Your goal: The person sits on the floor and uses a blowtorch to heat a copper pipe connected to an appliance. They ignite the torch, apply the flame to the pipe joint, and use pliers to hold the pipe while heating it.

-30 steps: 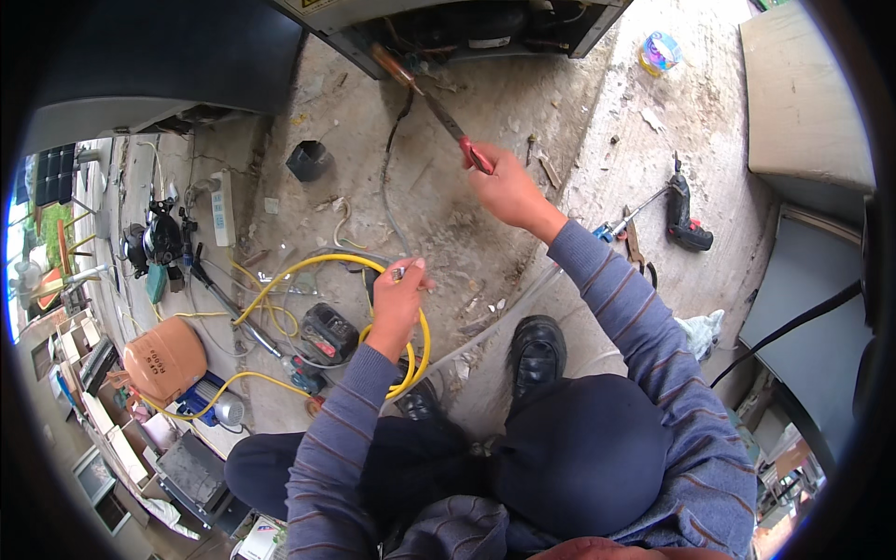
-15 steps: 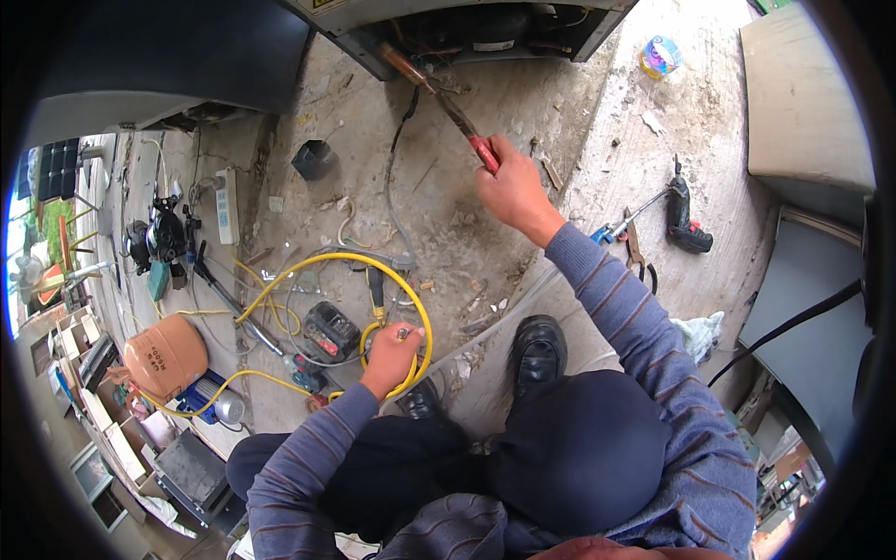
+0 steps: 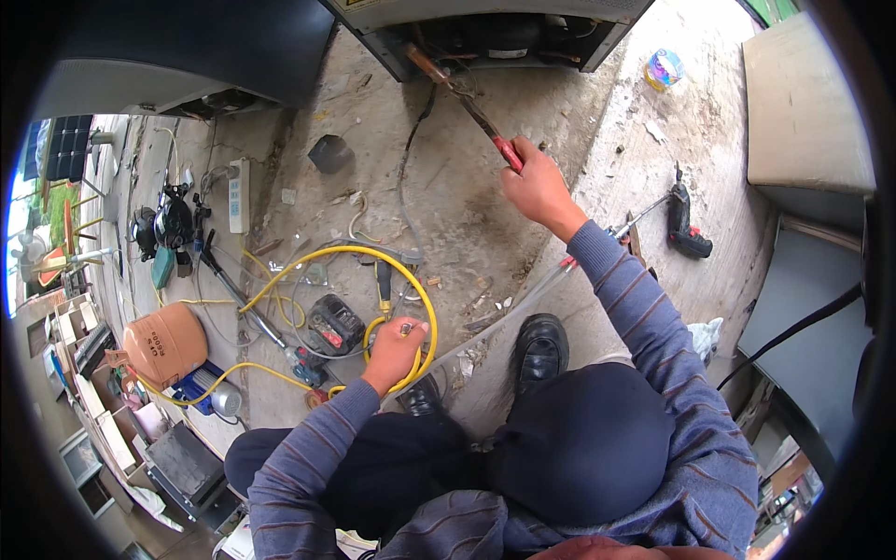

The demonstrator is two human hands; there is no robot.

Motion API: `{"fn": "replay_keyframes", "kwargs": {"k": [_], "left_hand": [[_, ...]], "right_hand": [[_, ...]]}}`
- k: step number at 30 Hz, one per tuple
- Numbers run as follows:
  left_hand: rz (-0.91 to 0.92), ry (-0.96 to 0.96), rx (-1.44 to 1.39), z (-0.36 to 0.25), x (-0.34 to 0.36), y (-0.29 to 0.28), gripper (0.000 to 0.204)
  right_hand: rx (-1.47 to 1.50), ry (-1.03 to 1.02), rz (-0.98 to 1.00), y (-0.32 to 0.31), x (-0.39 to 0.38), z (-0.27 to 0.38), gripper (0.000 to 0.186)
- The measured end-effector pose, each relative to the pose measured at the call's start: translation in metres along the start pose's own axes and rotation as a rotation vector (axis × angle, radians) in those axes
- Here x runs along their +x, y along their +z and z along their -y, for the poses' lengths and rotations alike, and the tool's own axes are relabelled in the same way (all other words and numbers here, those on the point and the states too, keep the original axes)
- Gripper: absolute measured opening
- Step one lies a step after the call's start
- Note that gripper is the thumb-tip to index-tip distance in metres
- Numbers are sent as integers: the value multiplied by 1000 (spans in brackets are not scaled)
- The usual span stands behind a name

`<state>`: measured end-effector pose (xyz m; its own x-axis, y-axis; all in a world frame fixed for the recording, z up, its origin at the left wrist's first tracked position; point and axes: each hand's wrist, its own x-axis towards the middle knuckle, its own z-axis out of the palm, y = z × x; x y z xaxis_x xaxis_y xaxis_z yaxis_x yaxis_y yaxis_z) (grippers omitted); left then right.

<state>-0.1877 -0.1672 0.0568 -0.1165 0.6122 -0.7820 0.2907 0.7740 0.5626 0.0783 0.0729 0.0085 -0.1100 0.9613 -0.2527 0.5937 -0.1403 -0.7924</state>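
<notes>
My right hand (image 3: 541, 189) is closed round the red grip of a pair of long-handled pliers (image 3: 485, 126). At their far end is a copper cylinder (image 3: 427, 63), in front of the open base of a metal appliance (image 3: 504, 42); whether it is clamped in the jaws is hard to see. My left hand (image 3: 394, 353), closed low by my left shoe, holds the end of a yellow hose (image 3: 432, 303) with a small metal fitting showing at the fingers. The hose loops round that hand. Just beyond it lies a dark-handled tool (image 3: 384, 283).
A battery pack (image 3: 335, 327) and a tan gas cylinder (image 3: 166, 345) are at left, near a white power strip (image 3: 240, 196). Right of my arm lies a black cordless tool (image 3: 686, 219). A cardboard-coloured box (image 3: 810, 103) stands at far right. A black cup (image 3: 329, 154) sits ahead.
The view has shifted slightly, so most floor items appear further right. Both hands keep their holds, and the copper cylinder stays by the appliance's base.
</notes>
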Motion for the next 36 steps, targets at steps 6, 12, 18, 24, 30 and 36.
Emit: {"fn": "replay_keyframes", "kwargs": {"k": [6,12,18,24,30,36], "left_hand": [[11,1,-5,2,-4,-1,18],[30,8,-22,4,-3,-2,18],[49,33,13,5,-3,-1,17],[28,82,84,25,6,-2,21],[72,76,136,23,11,0,24],[163,196,237,1,24,14,29]], "right_hand": [[-9,-27,9,-6,1,1,28],[-114,-51,35,-14,8,1,29],[-129,-208,101,-22,11,-14,38],[-178,-156,186,-31,-34,-23,33],[-185,-41,400,-61,-157,-22,26],[-196,-26,235,-64,-264,-71,34]]}}
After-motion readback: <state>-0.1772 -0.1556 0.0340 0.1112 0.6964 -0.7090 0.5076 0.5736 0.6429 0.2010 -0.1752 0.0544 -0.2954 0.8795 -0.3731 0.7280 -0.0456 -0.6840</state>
